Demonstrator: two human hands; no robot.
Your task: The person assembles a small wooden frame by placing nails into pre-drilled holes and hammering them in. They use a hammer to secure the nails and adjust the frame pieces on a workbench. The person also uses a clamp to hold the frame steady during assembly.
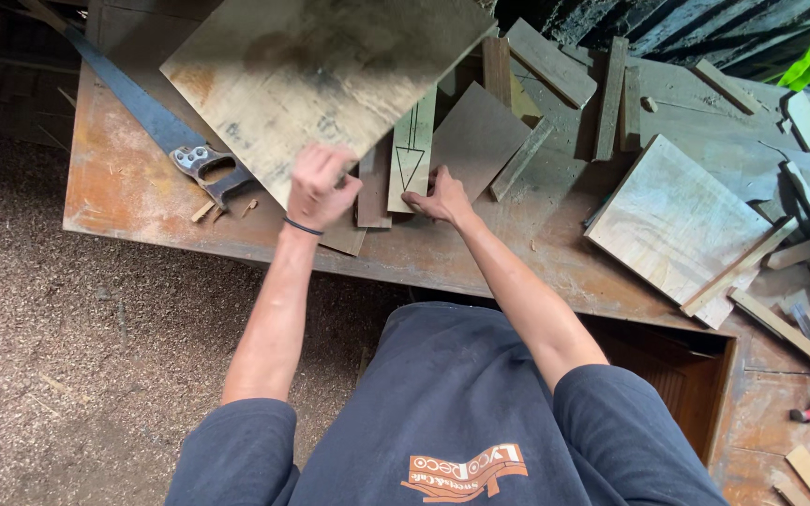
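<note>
I watched from far off & the big worry was the big plywood board (pixel 321 75): it was tipped up off the workbench (pixel 133 187), held only at its low corner, so I thought it could slip or swing down hard. If it did, it could hit the small strip w/ a drawn arrow (pixel 412 150) or knock the brown flat piece (pixel 475 141) out of place. The handsaw (pixel 157 126) lay just beside the board's left edge, teeth side near, & a slipping board could push a wrist into it, I judged. The bench was also full of loose wood bits, so things could slide off. Now the hands. The left hand (pixel 319 187) was curled shut on the bottom corner of the big board, fingers wrapped round the edge. The right hand (pixel 442 199) lay flat-ish on the bench, fingertips pressing the low end of the arrow strip, not pinching it. The board sat above & mostly left of both hands. The arrow strip stood between the 2 hands, touching the right one. A 2nd pale board (pixel 672 225) lay well apart on the right.
</note>
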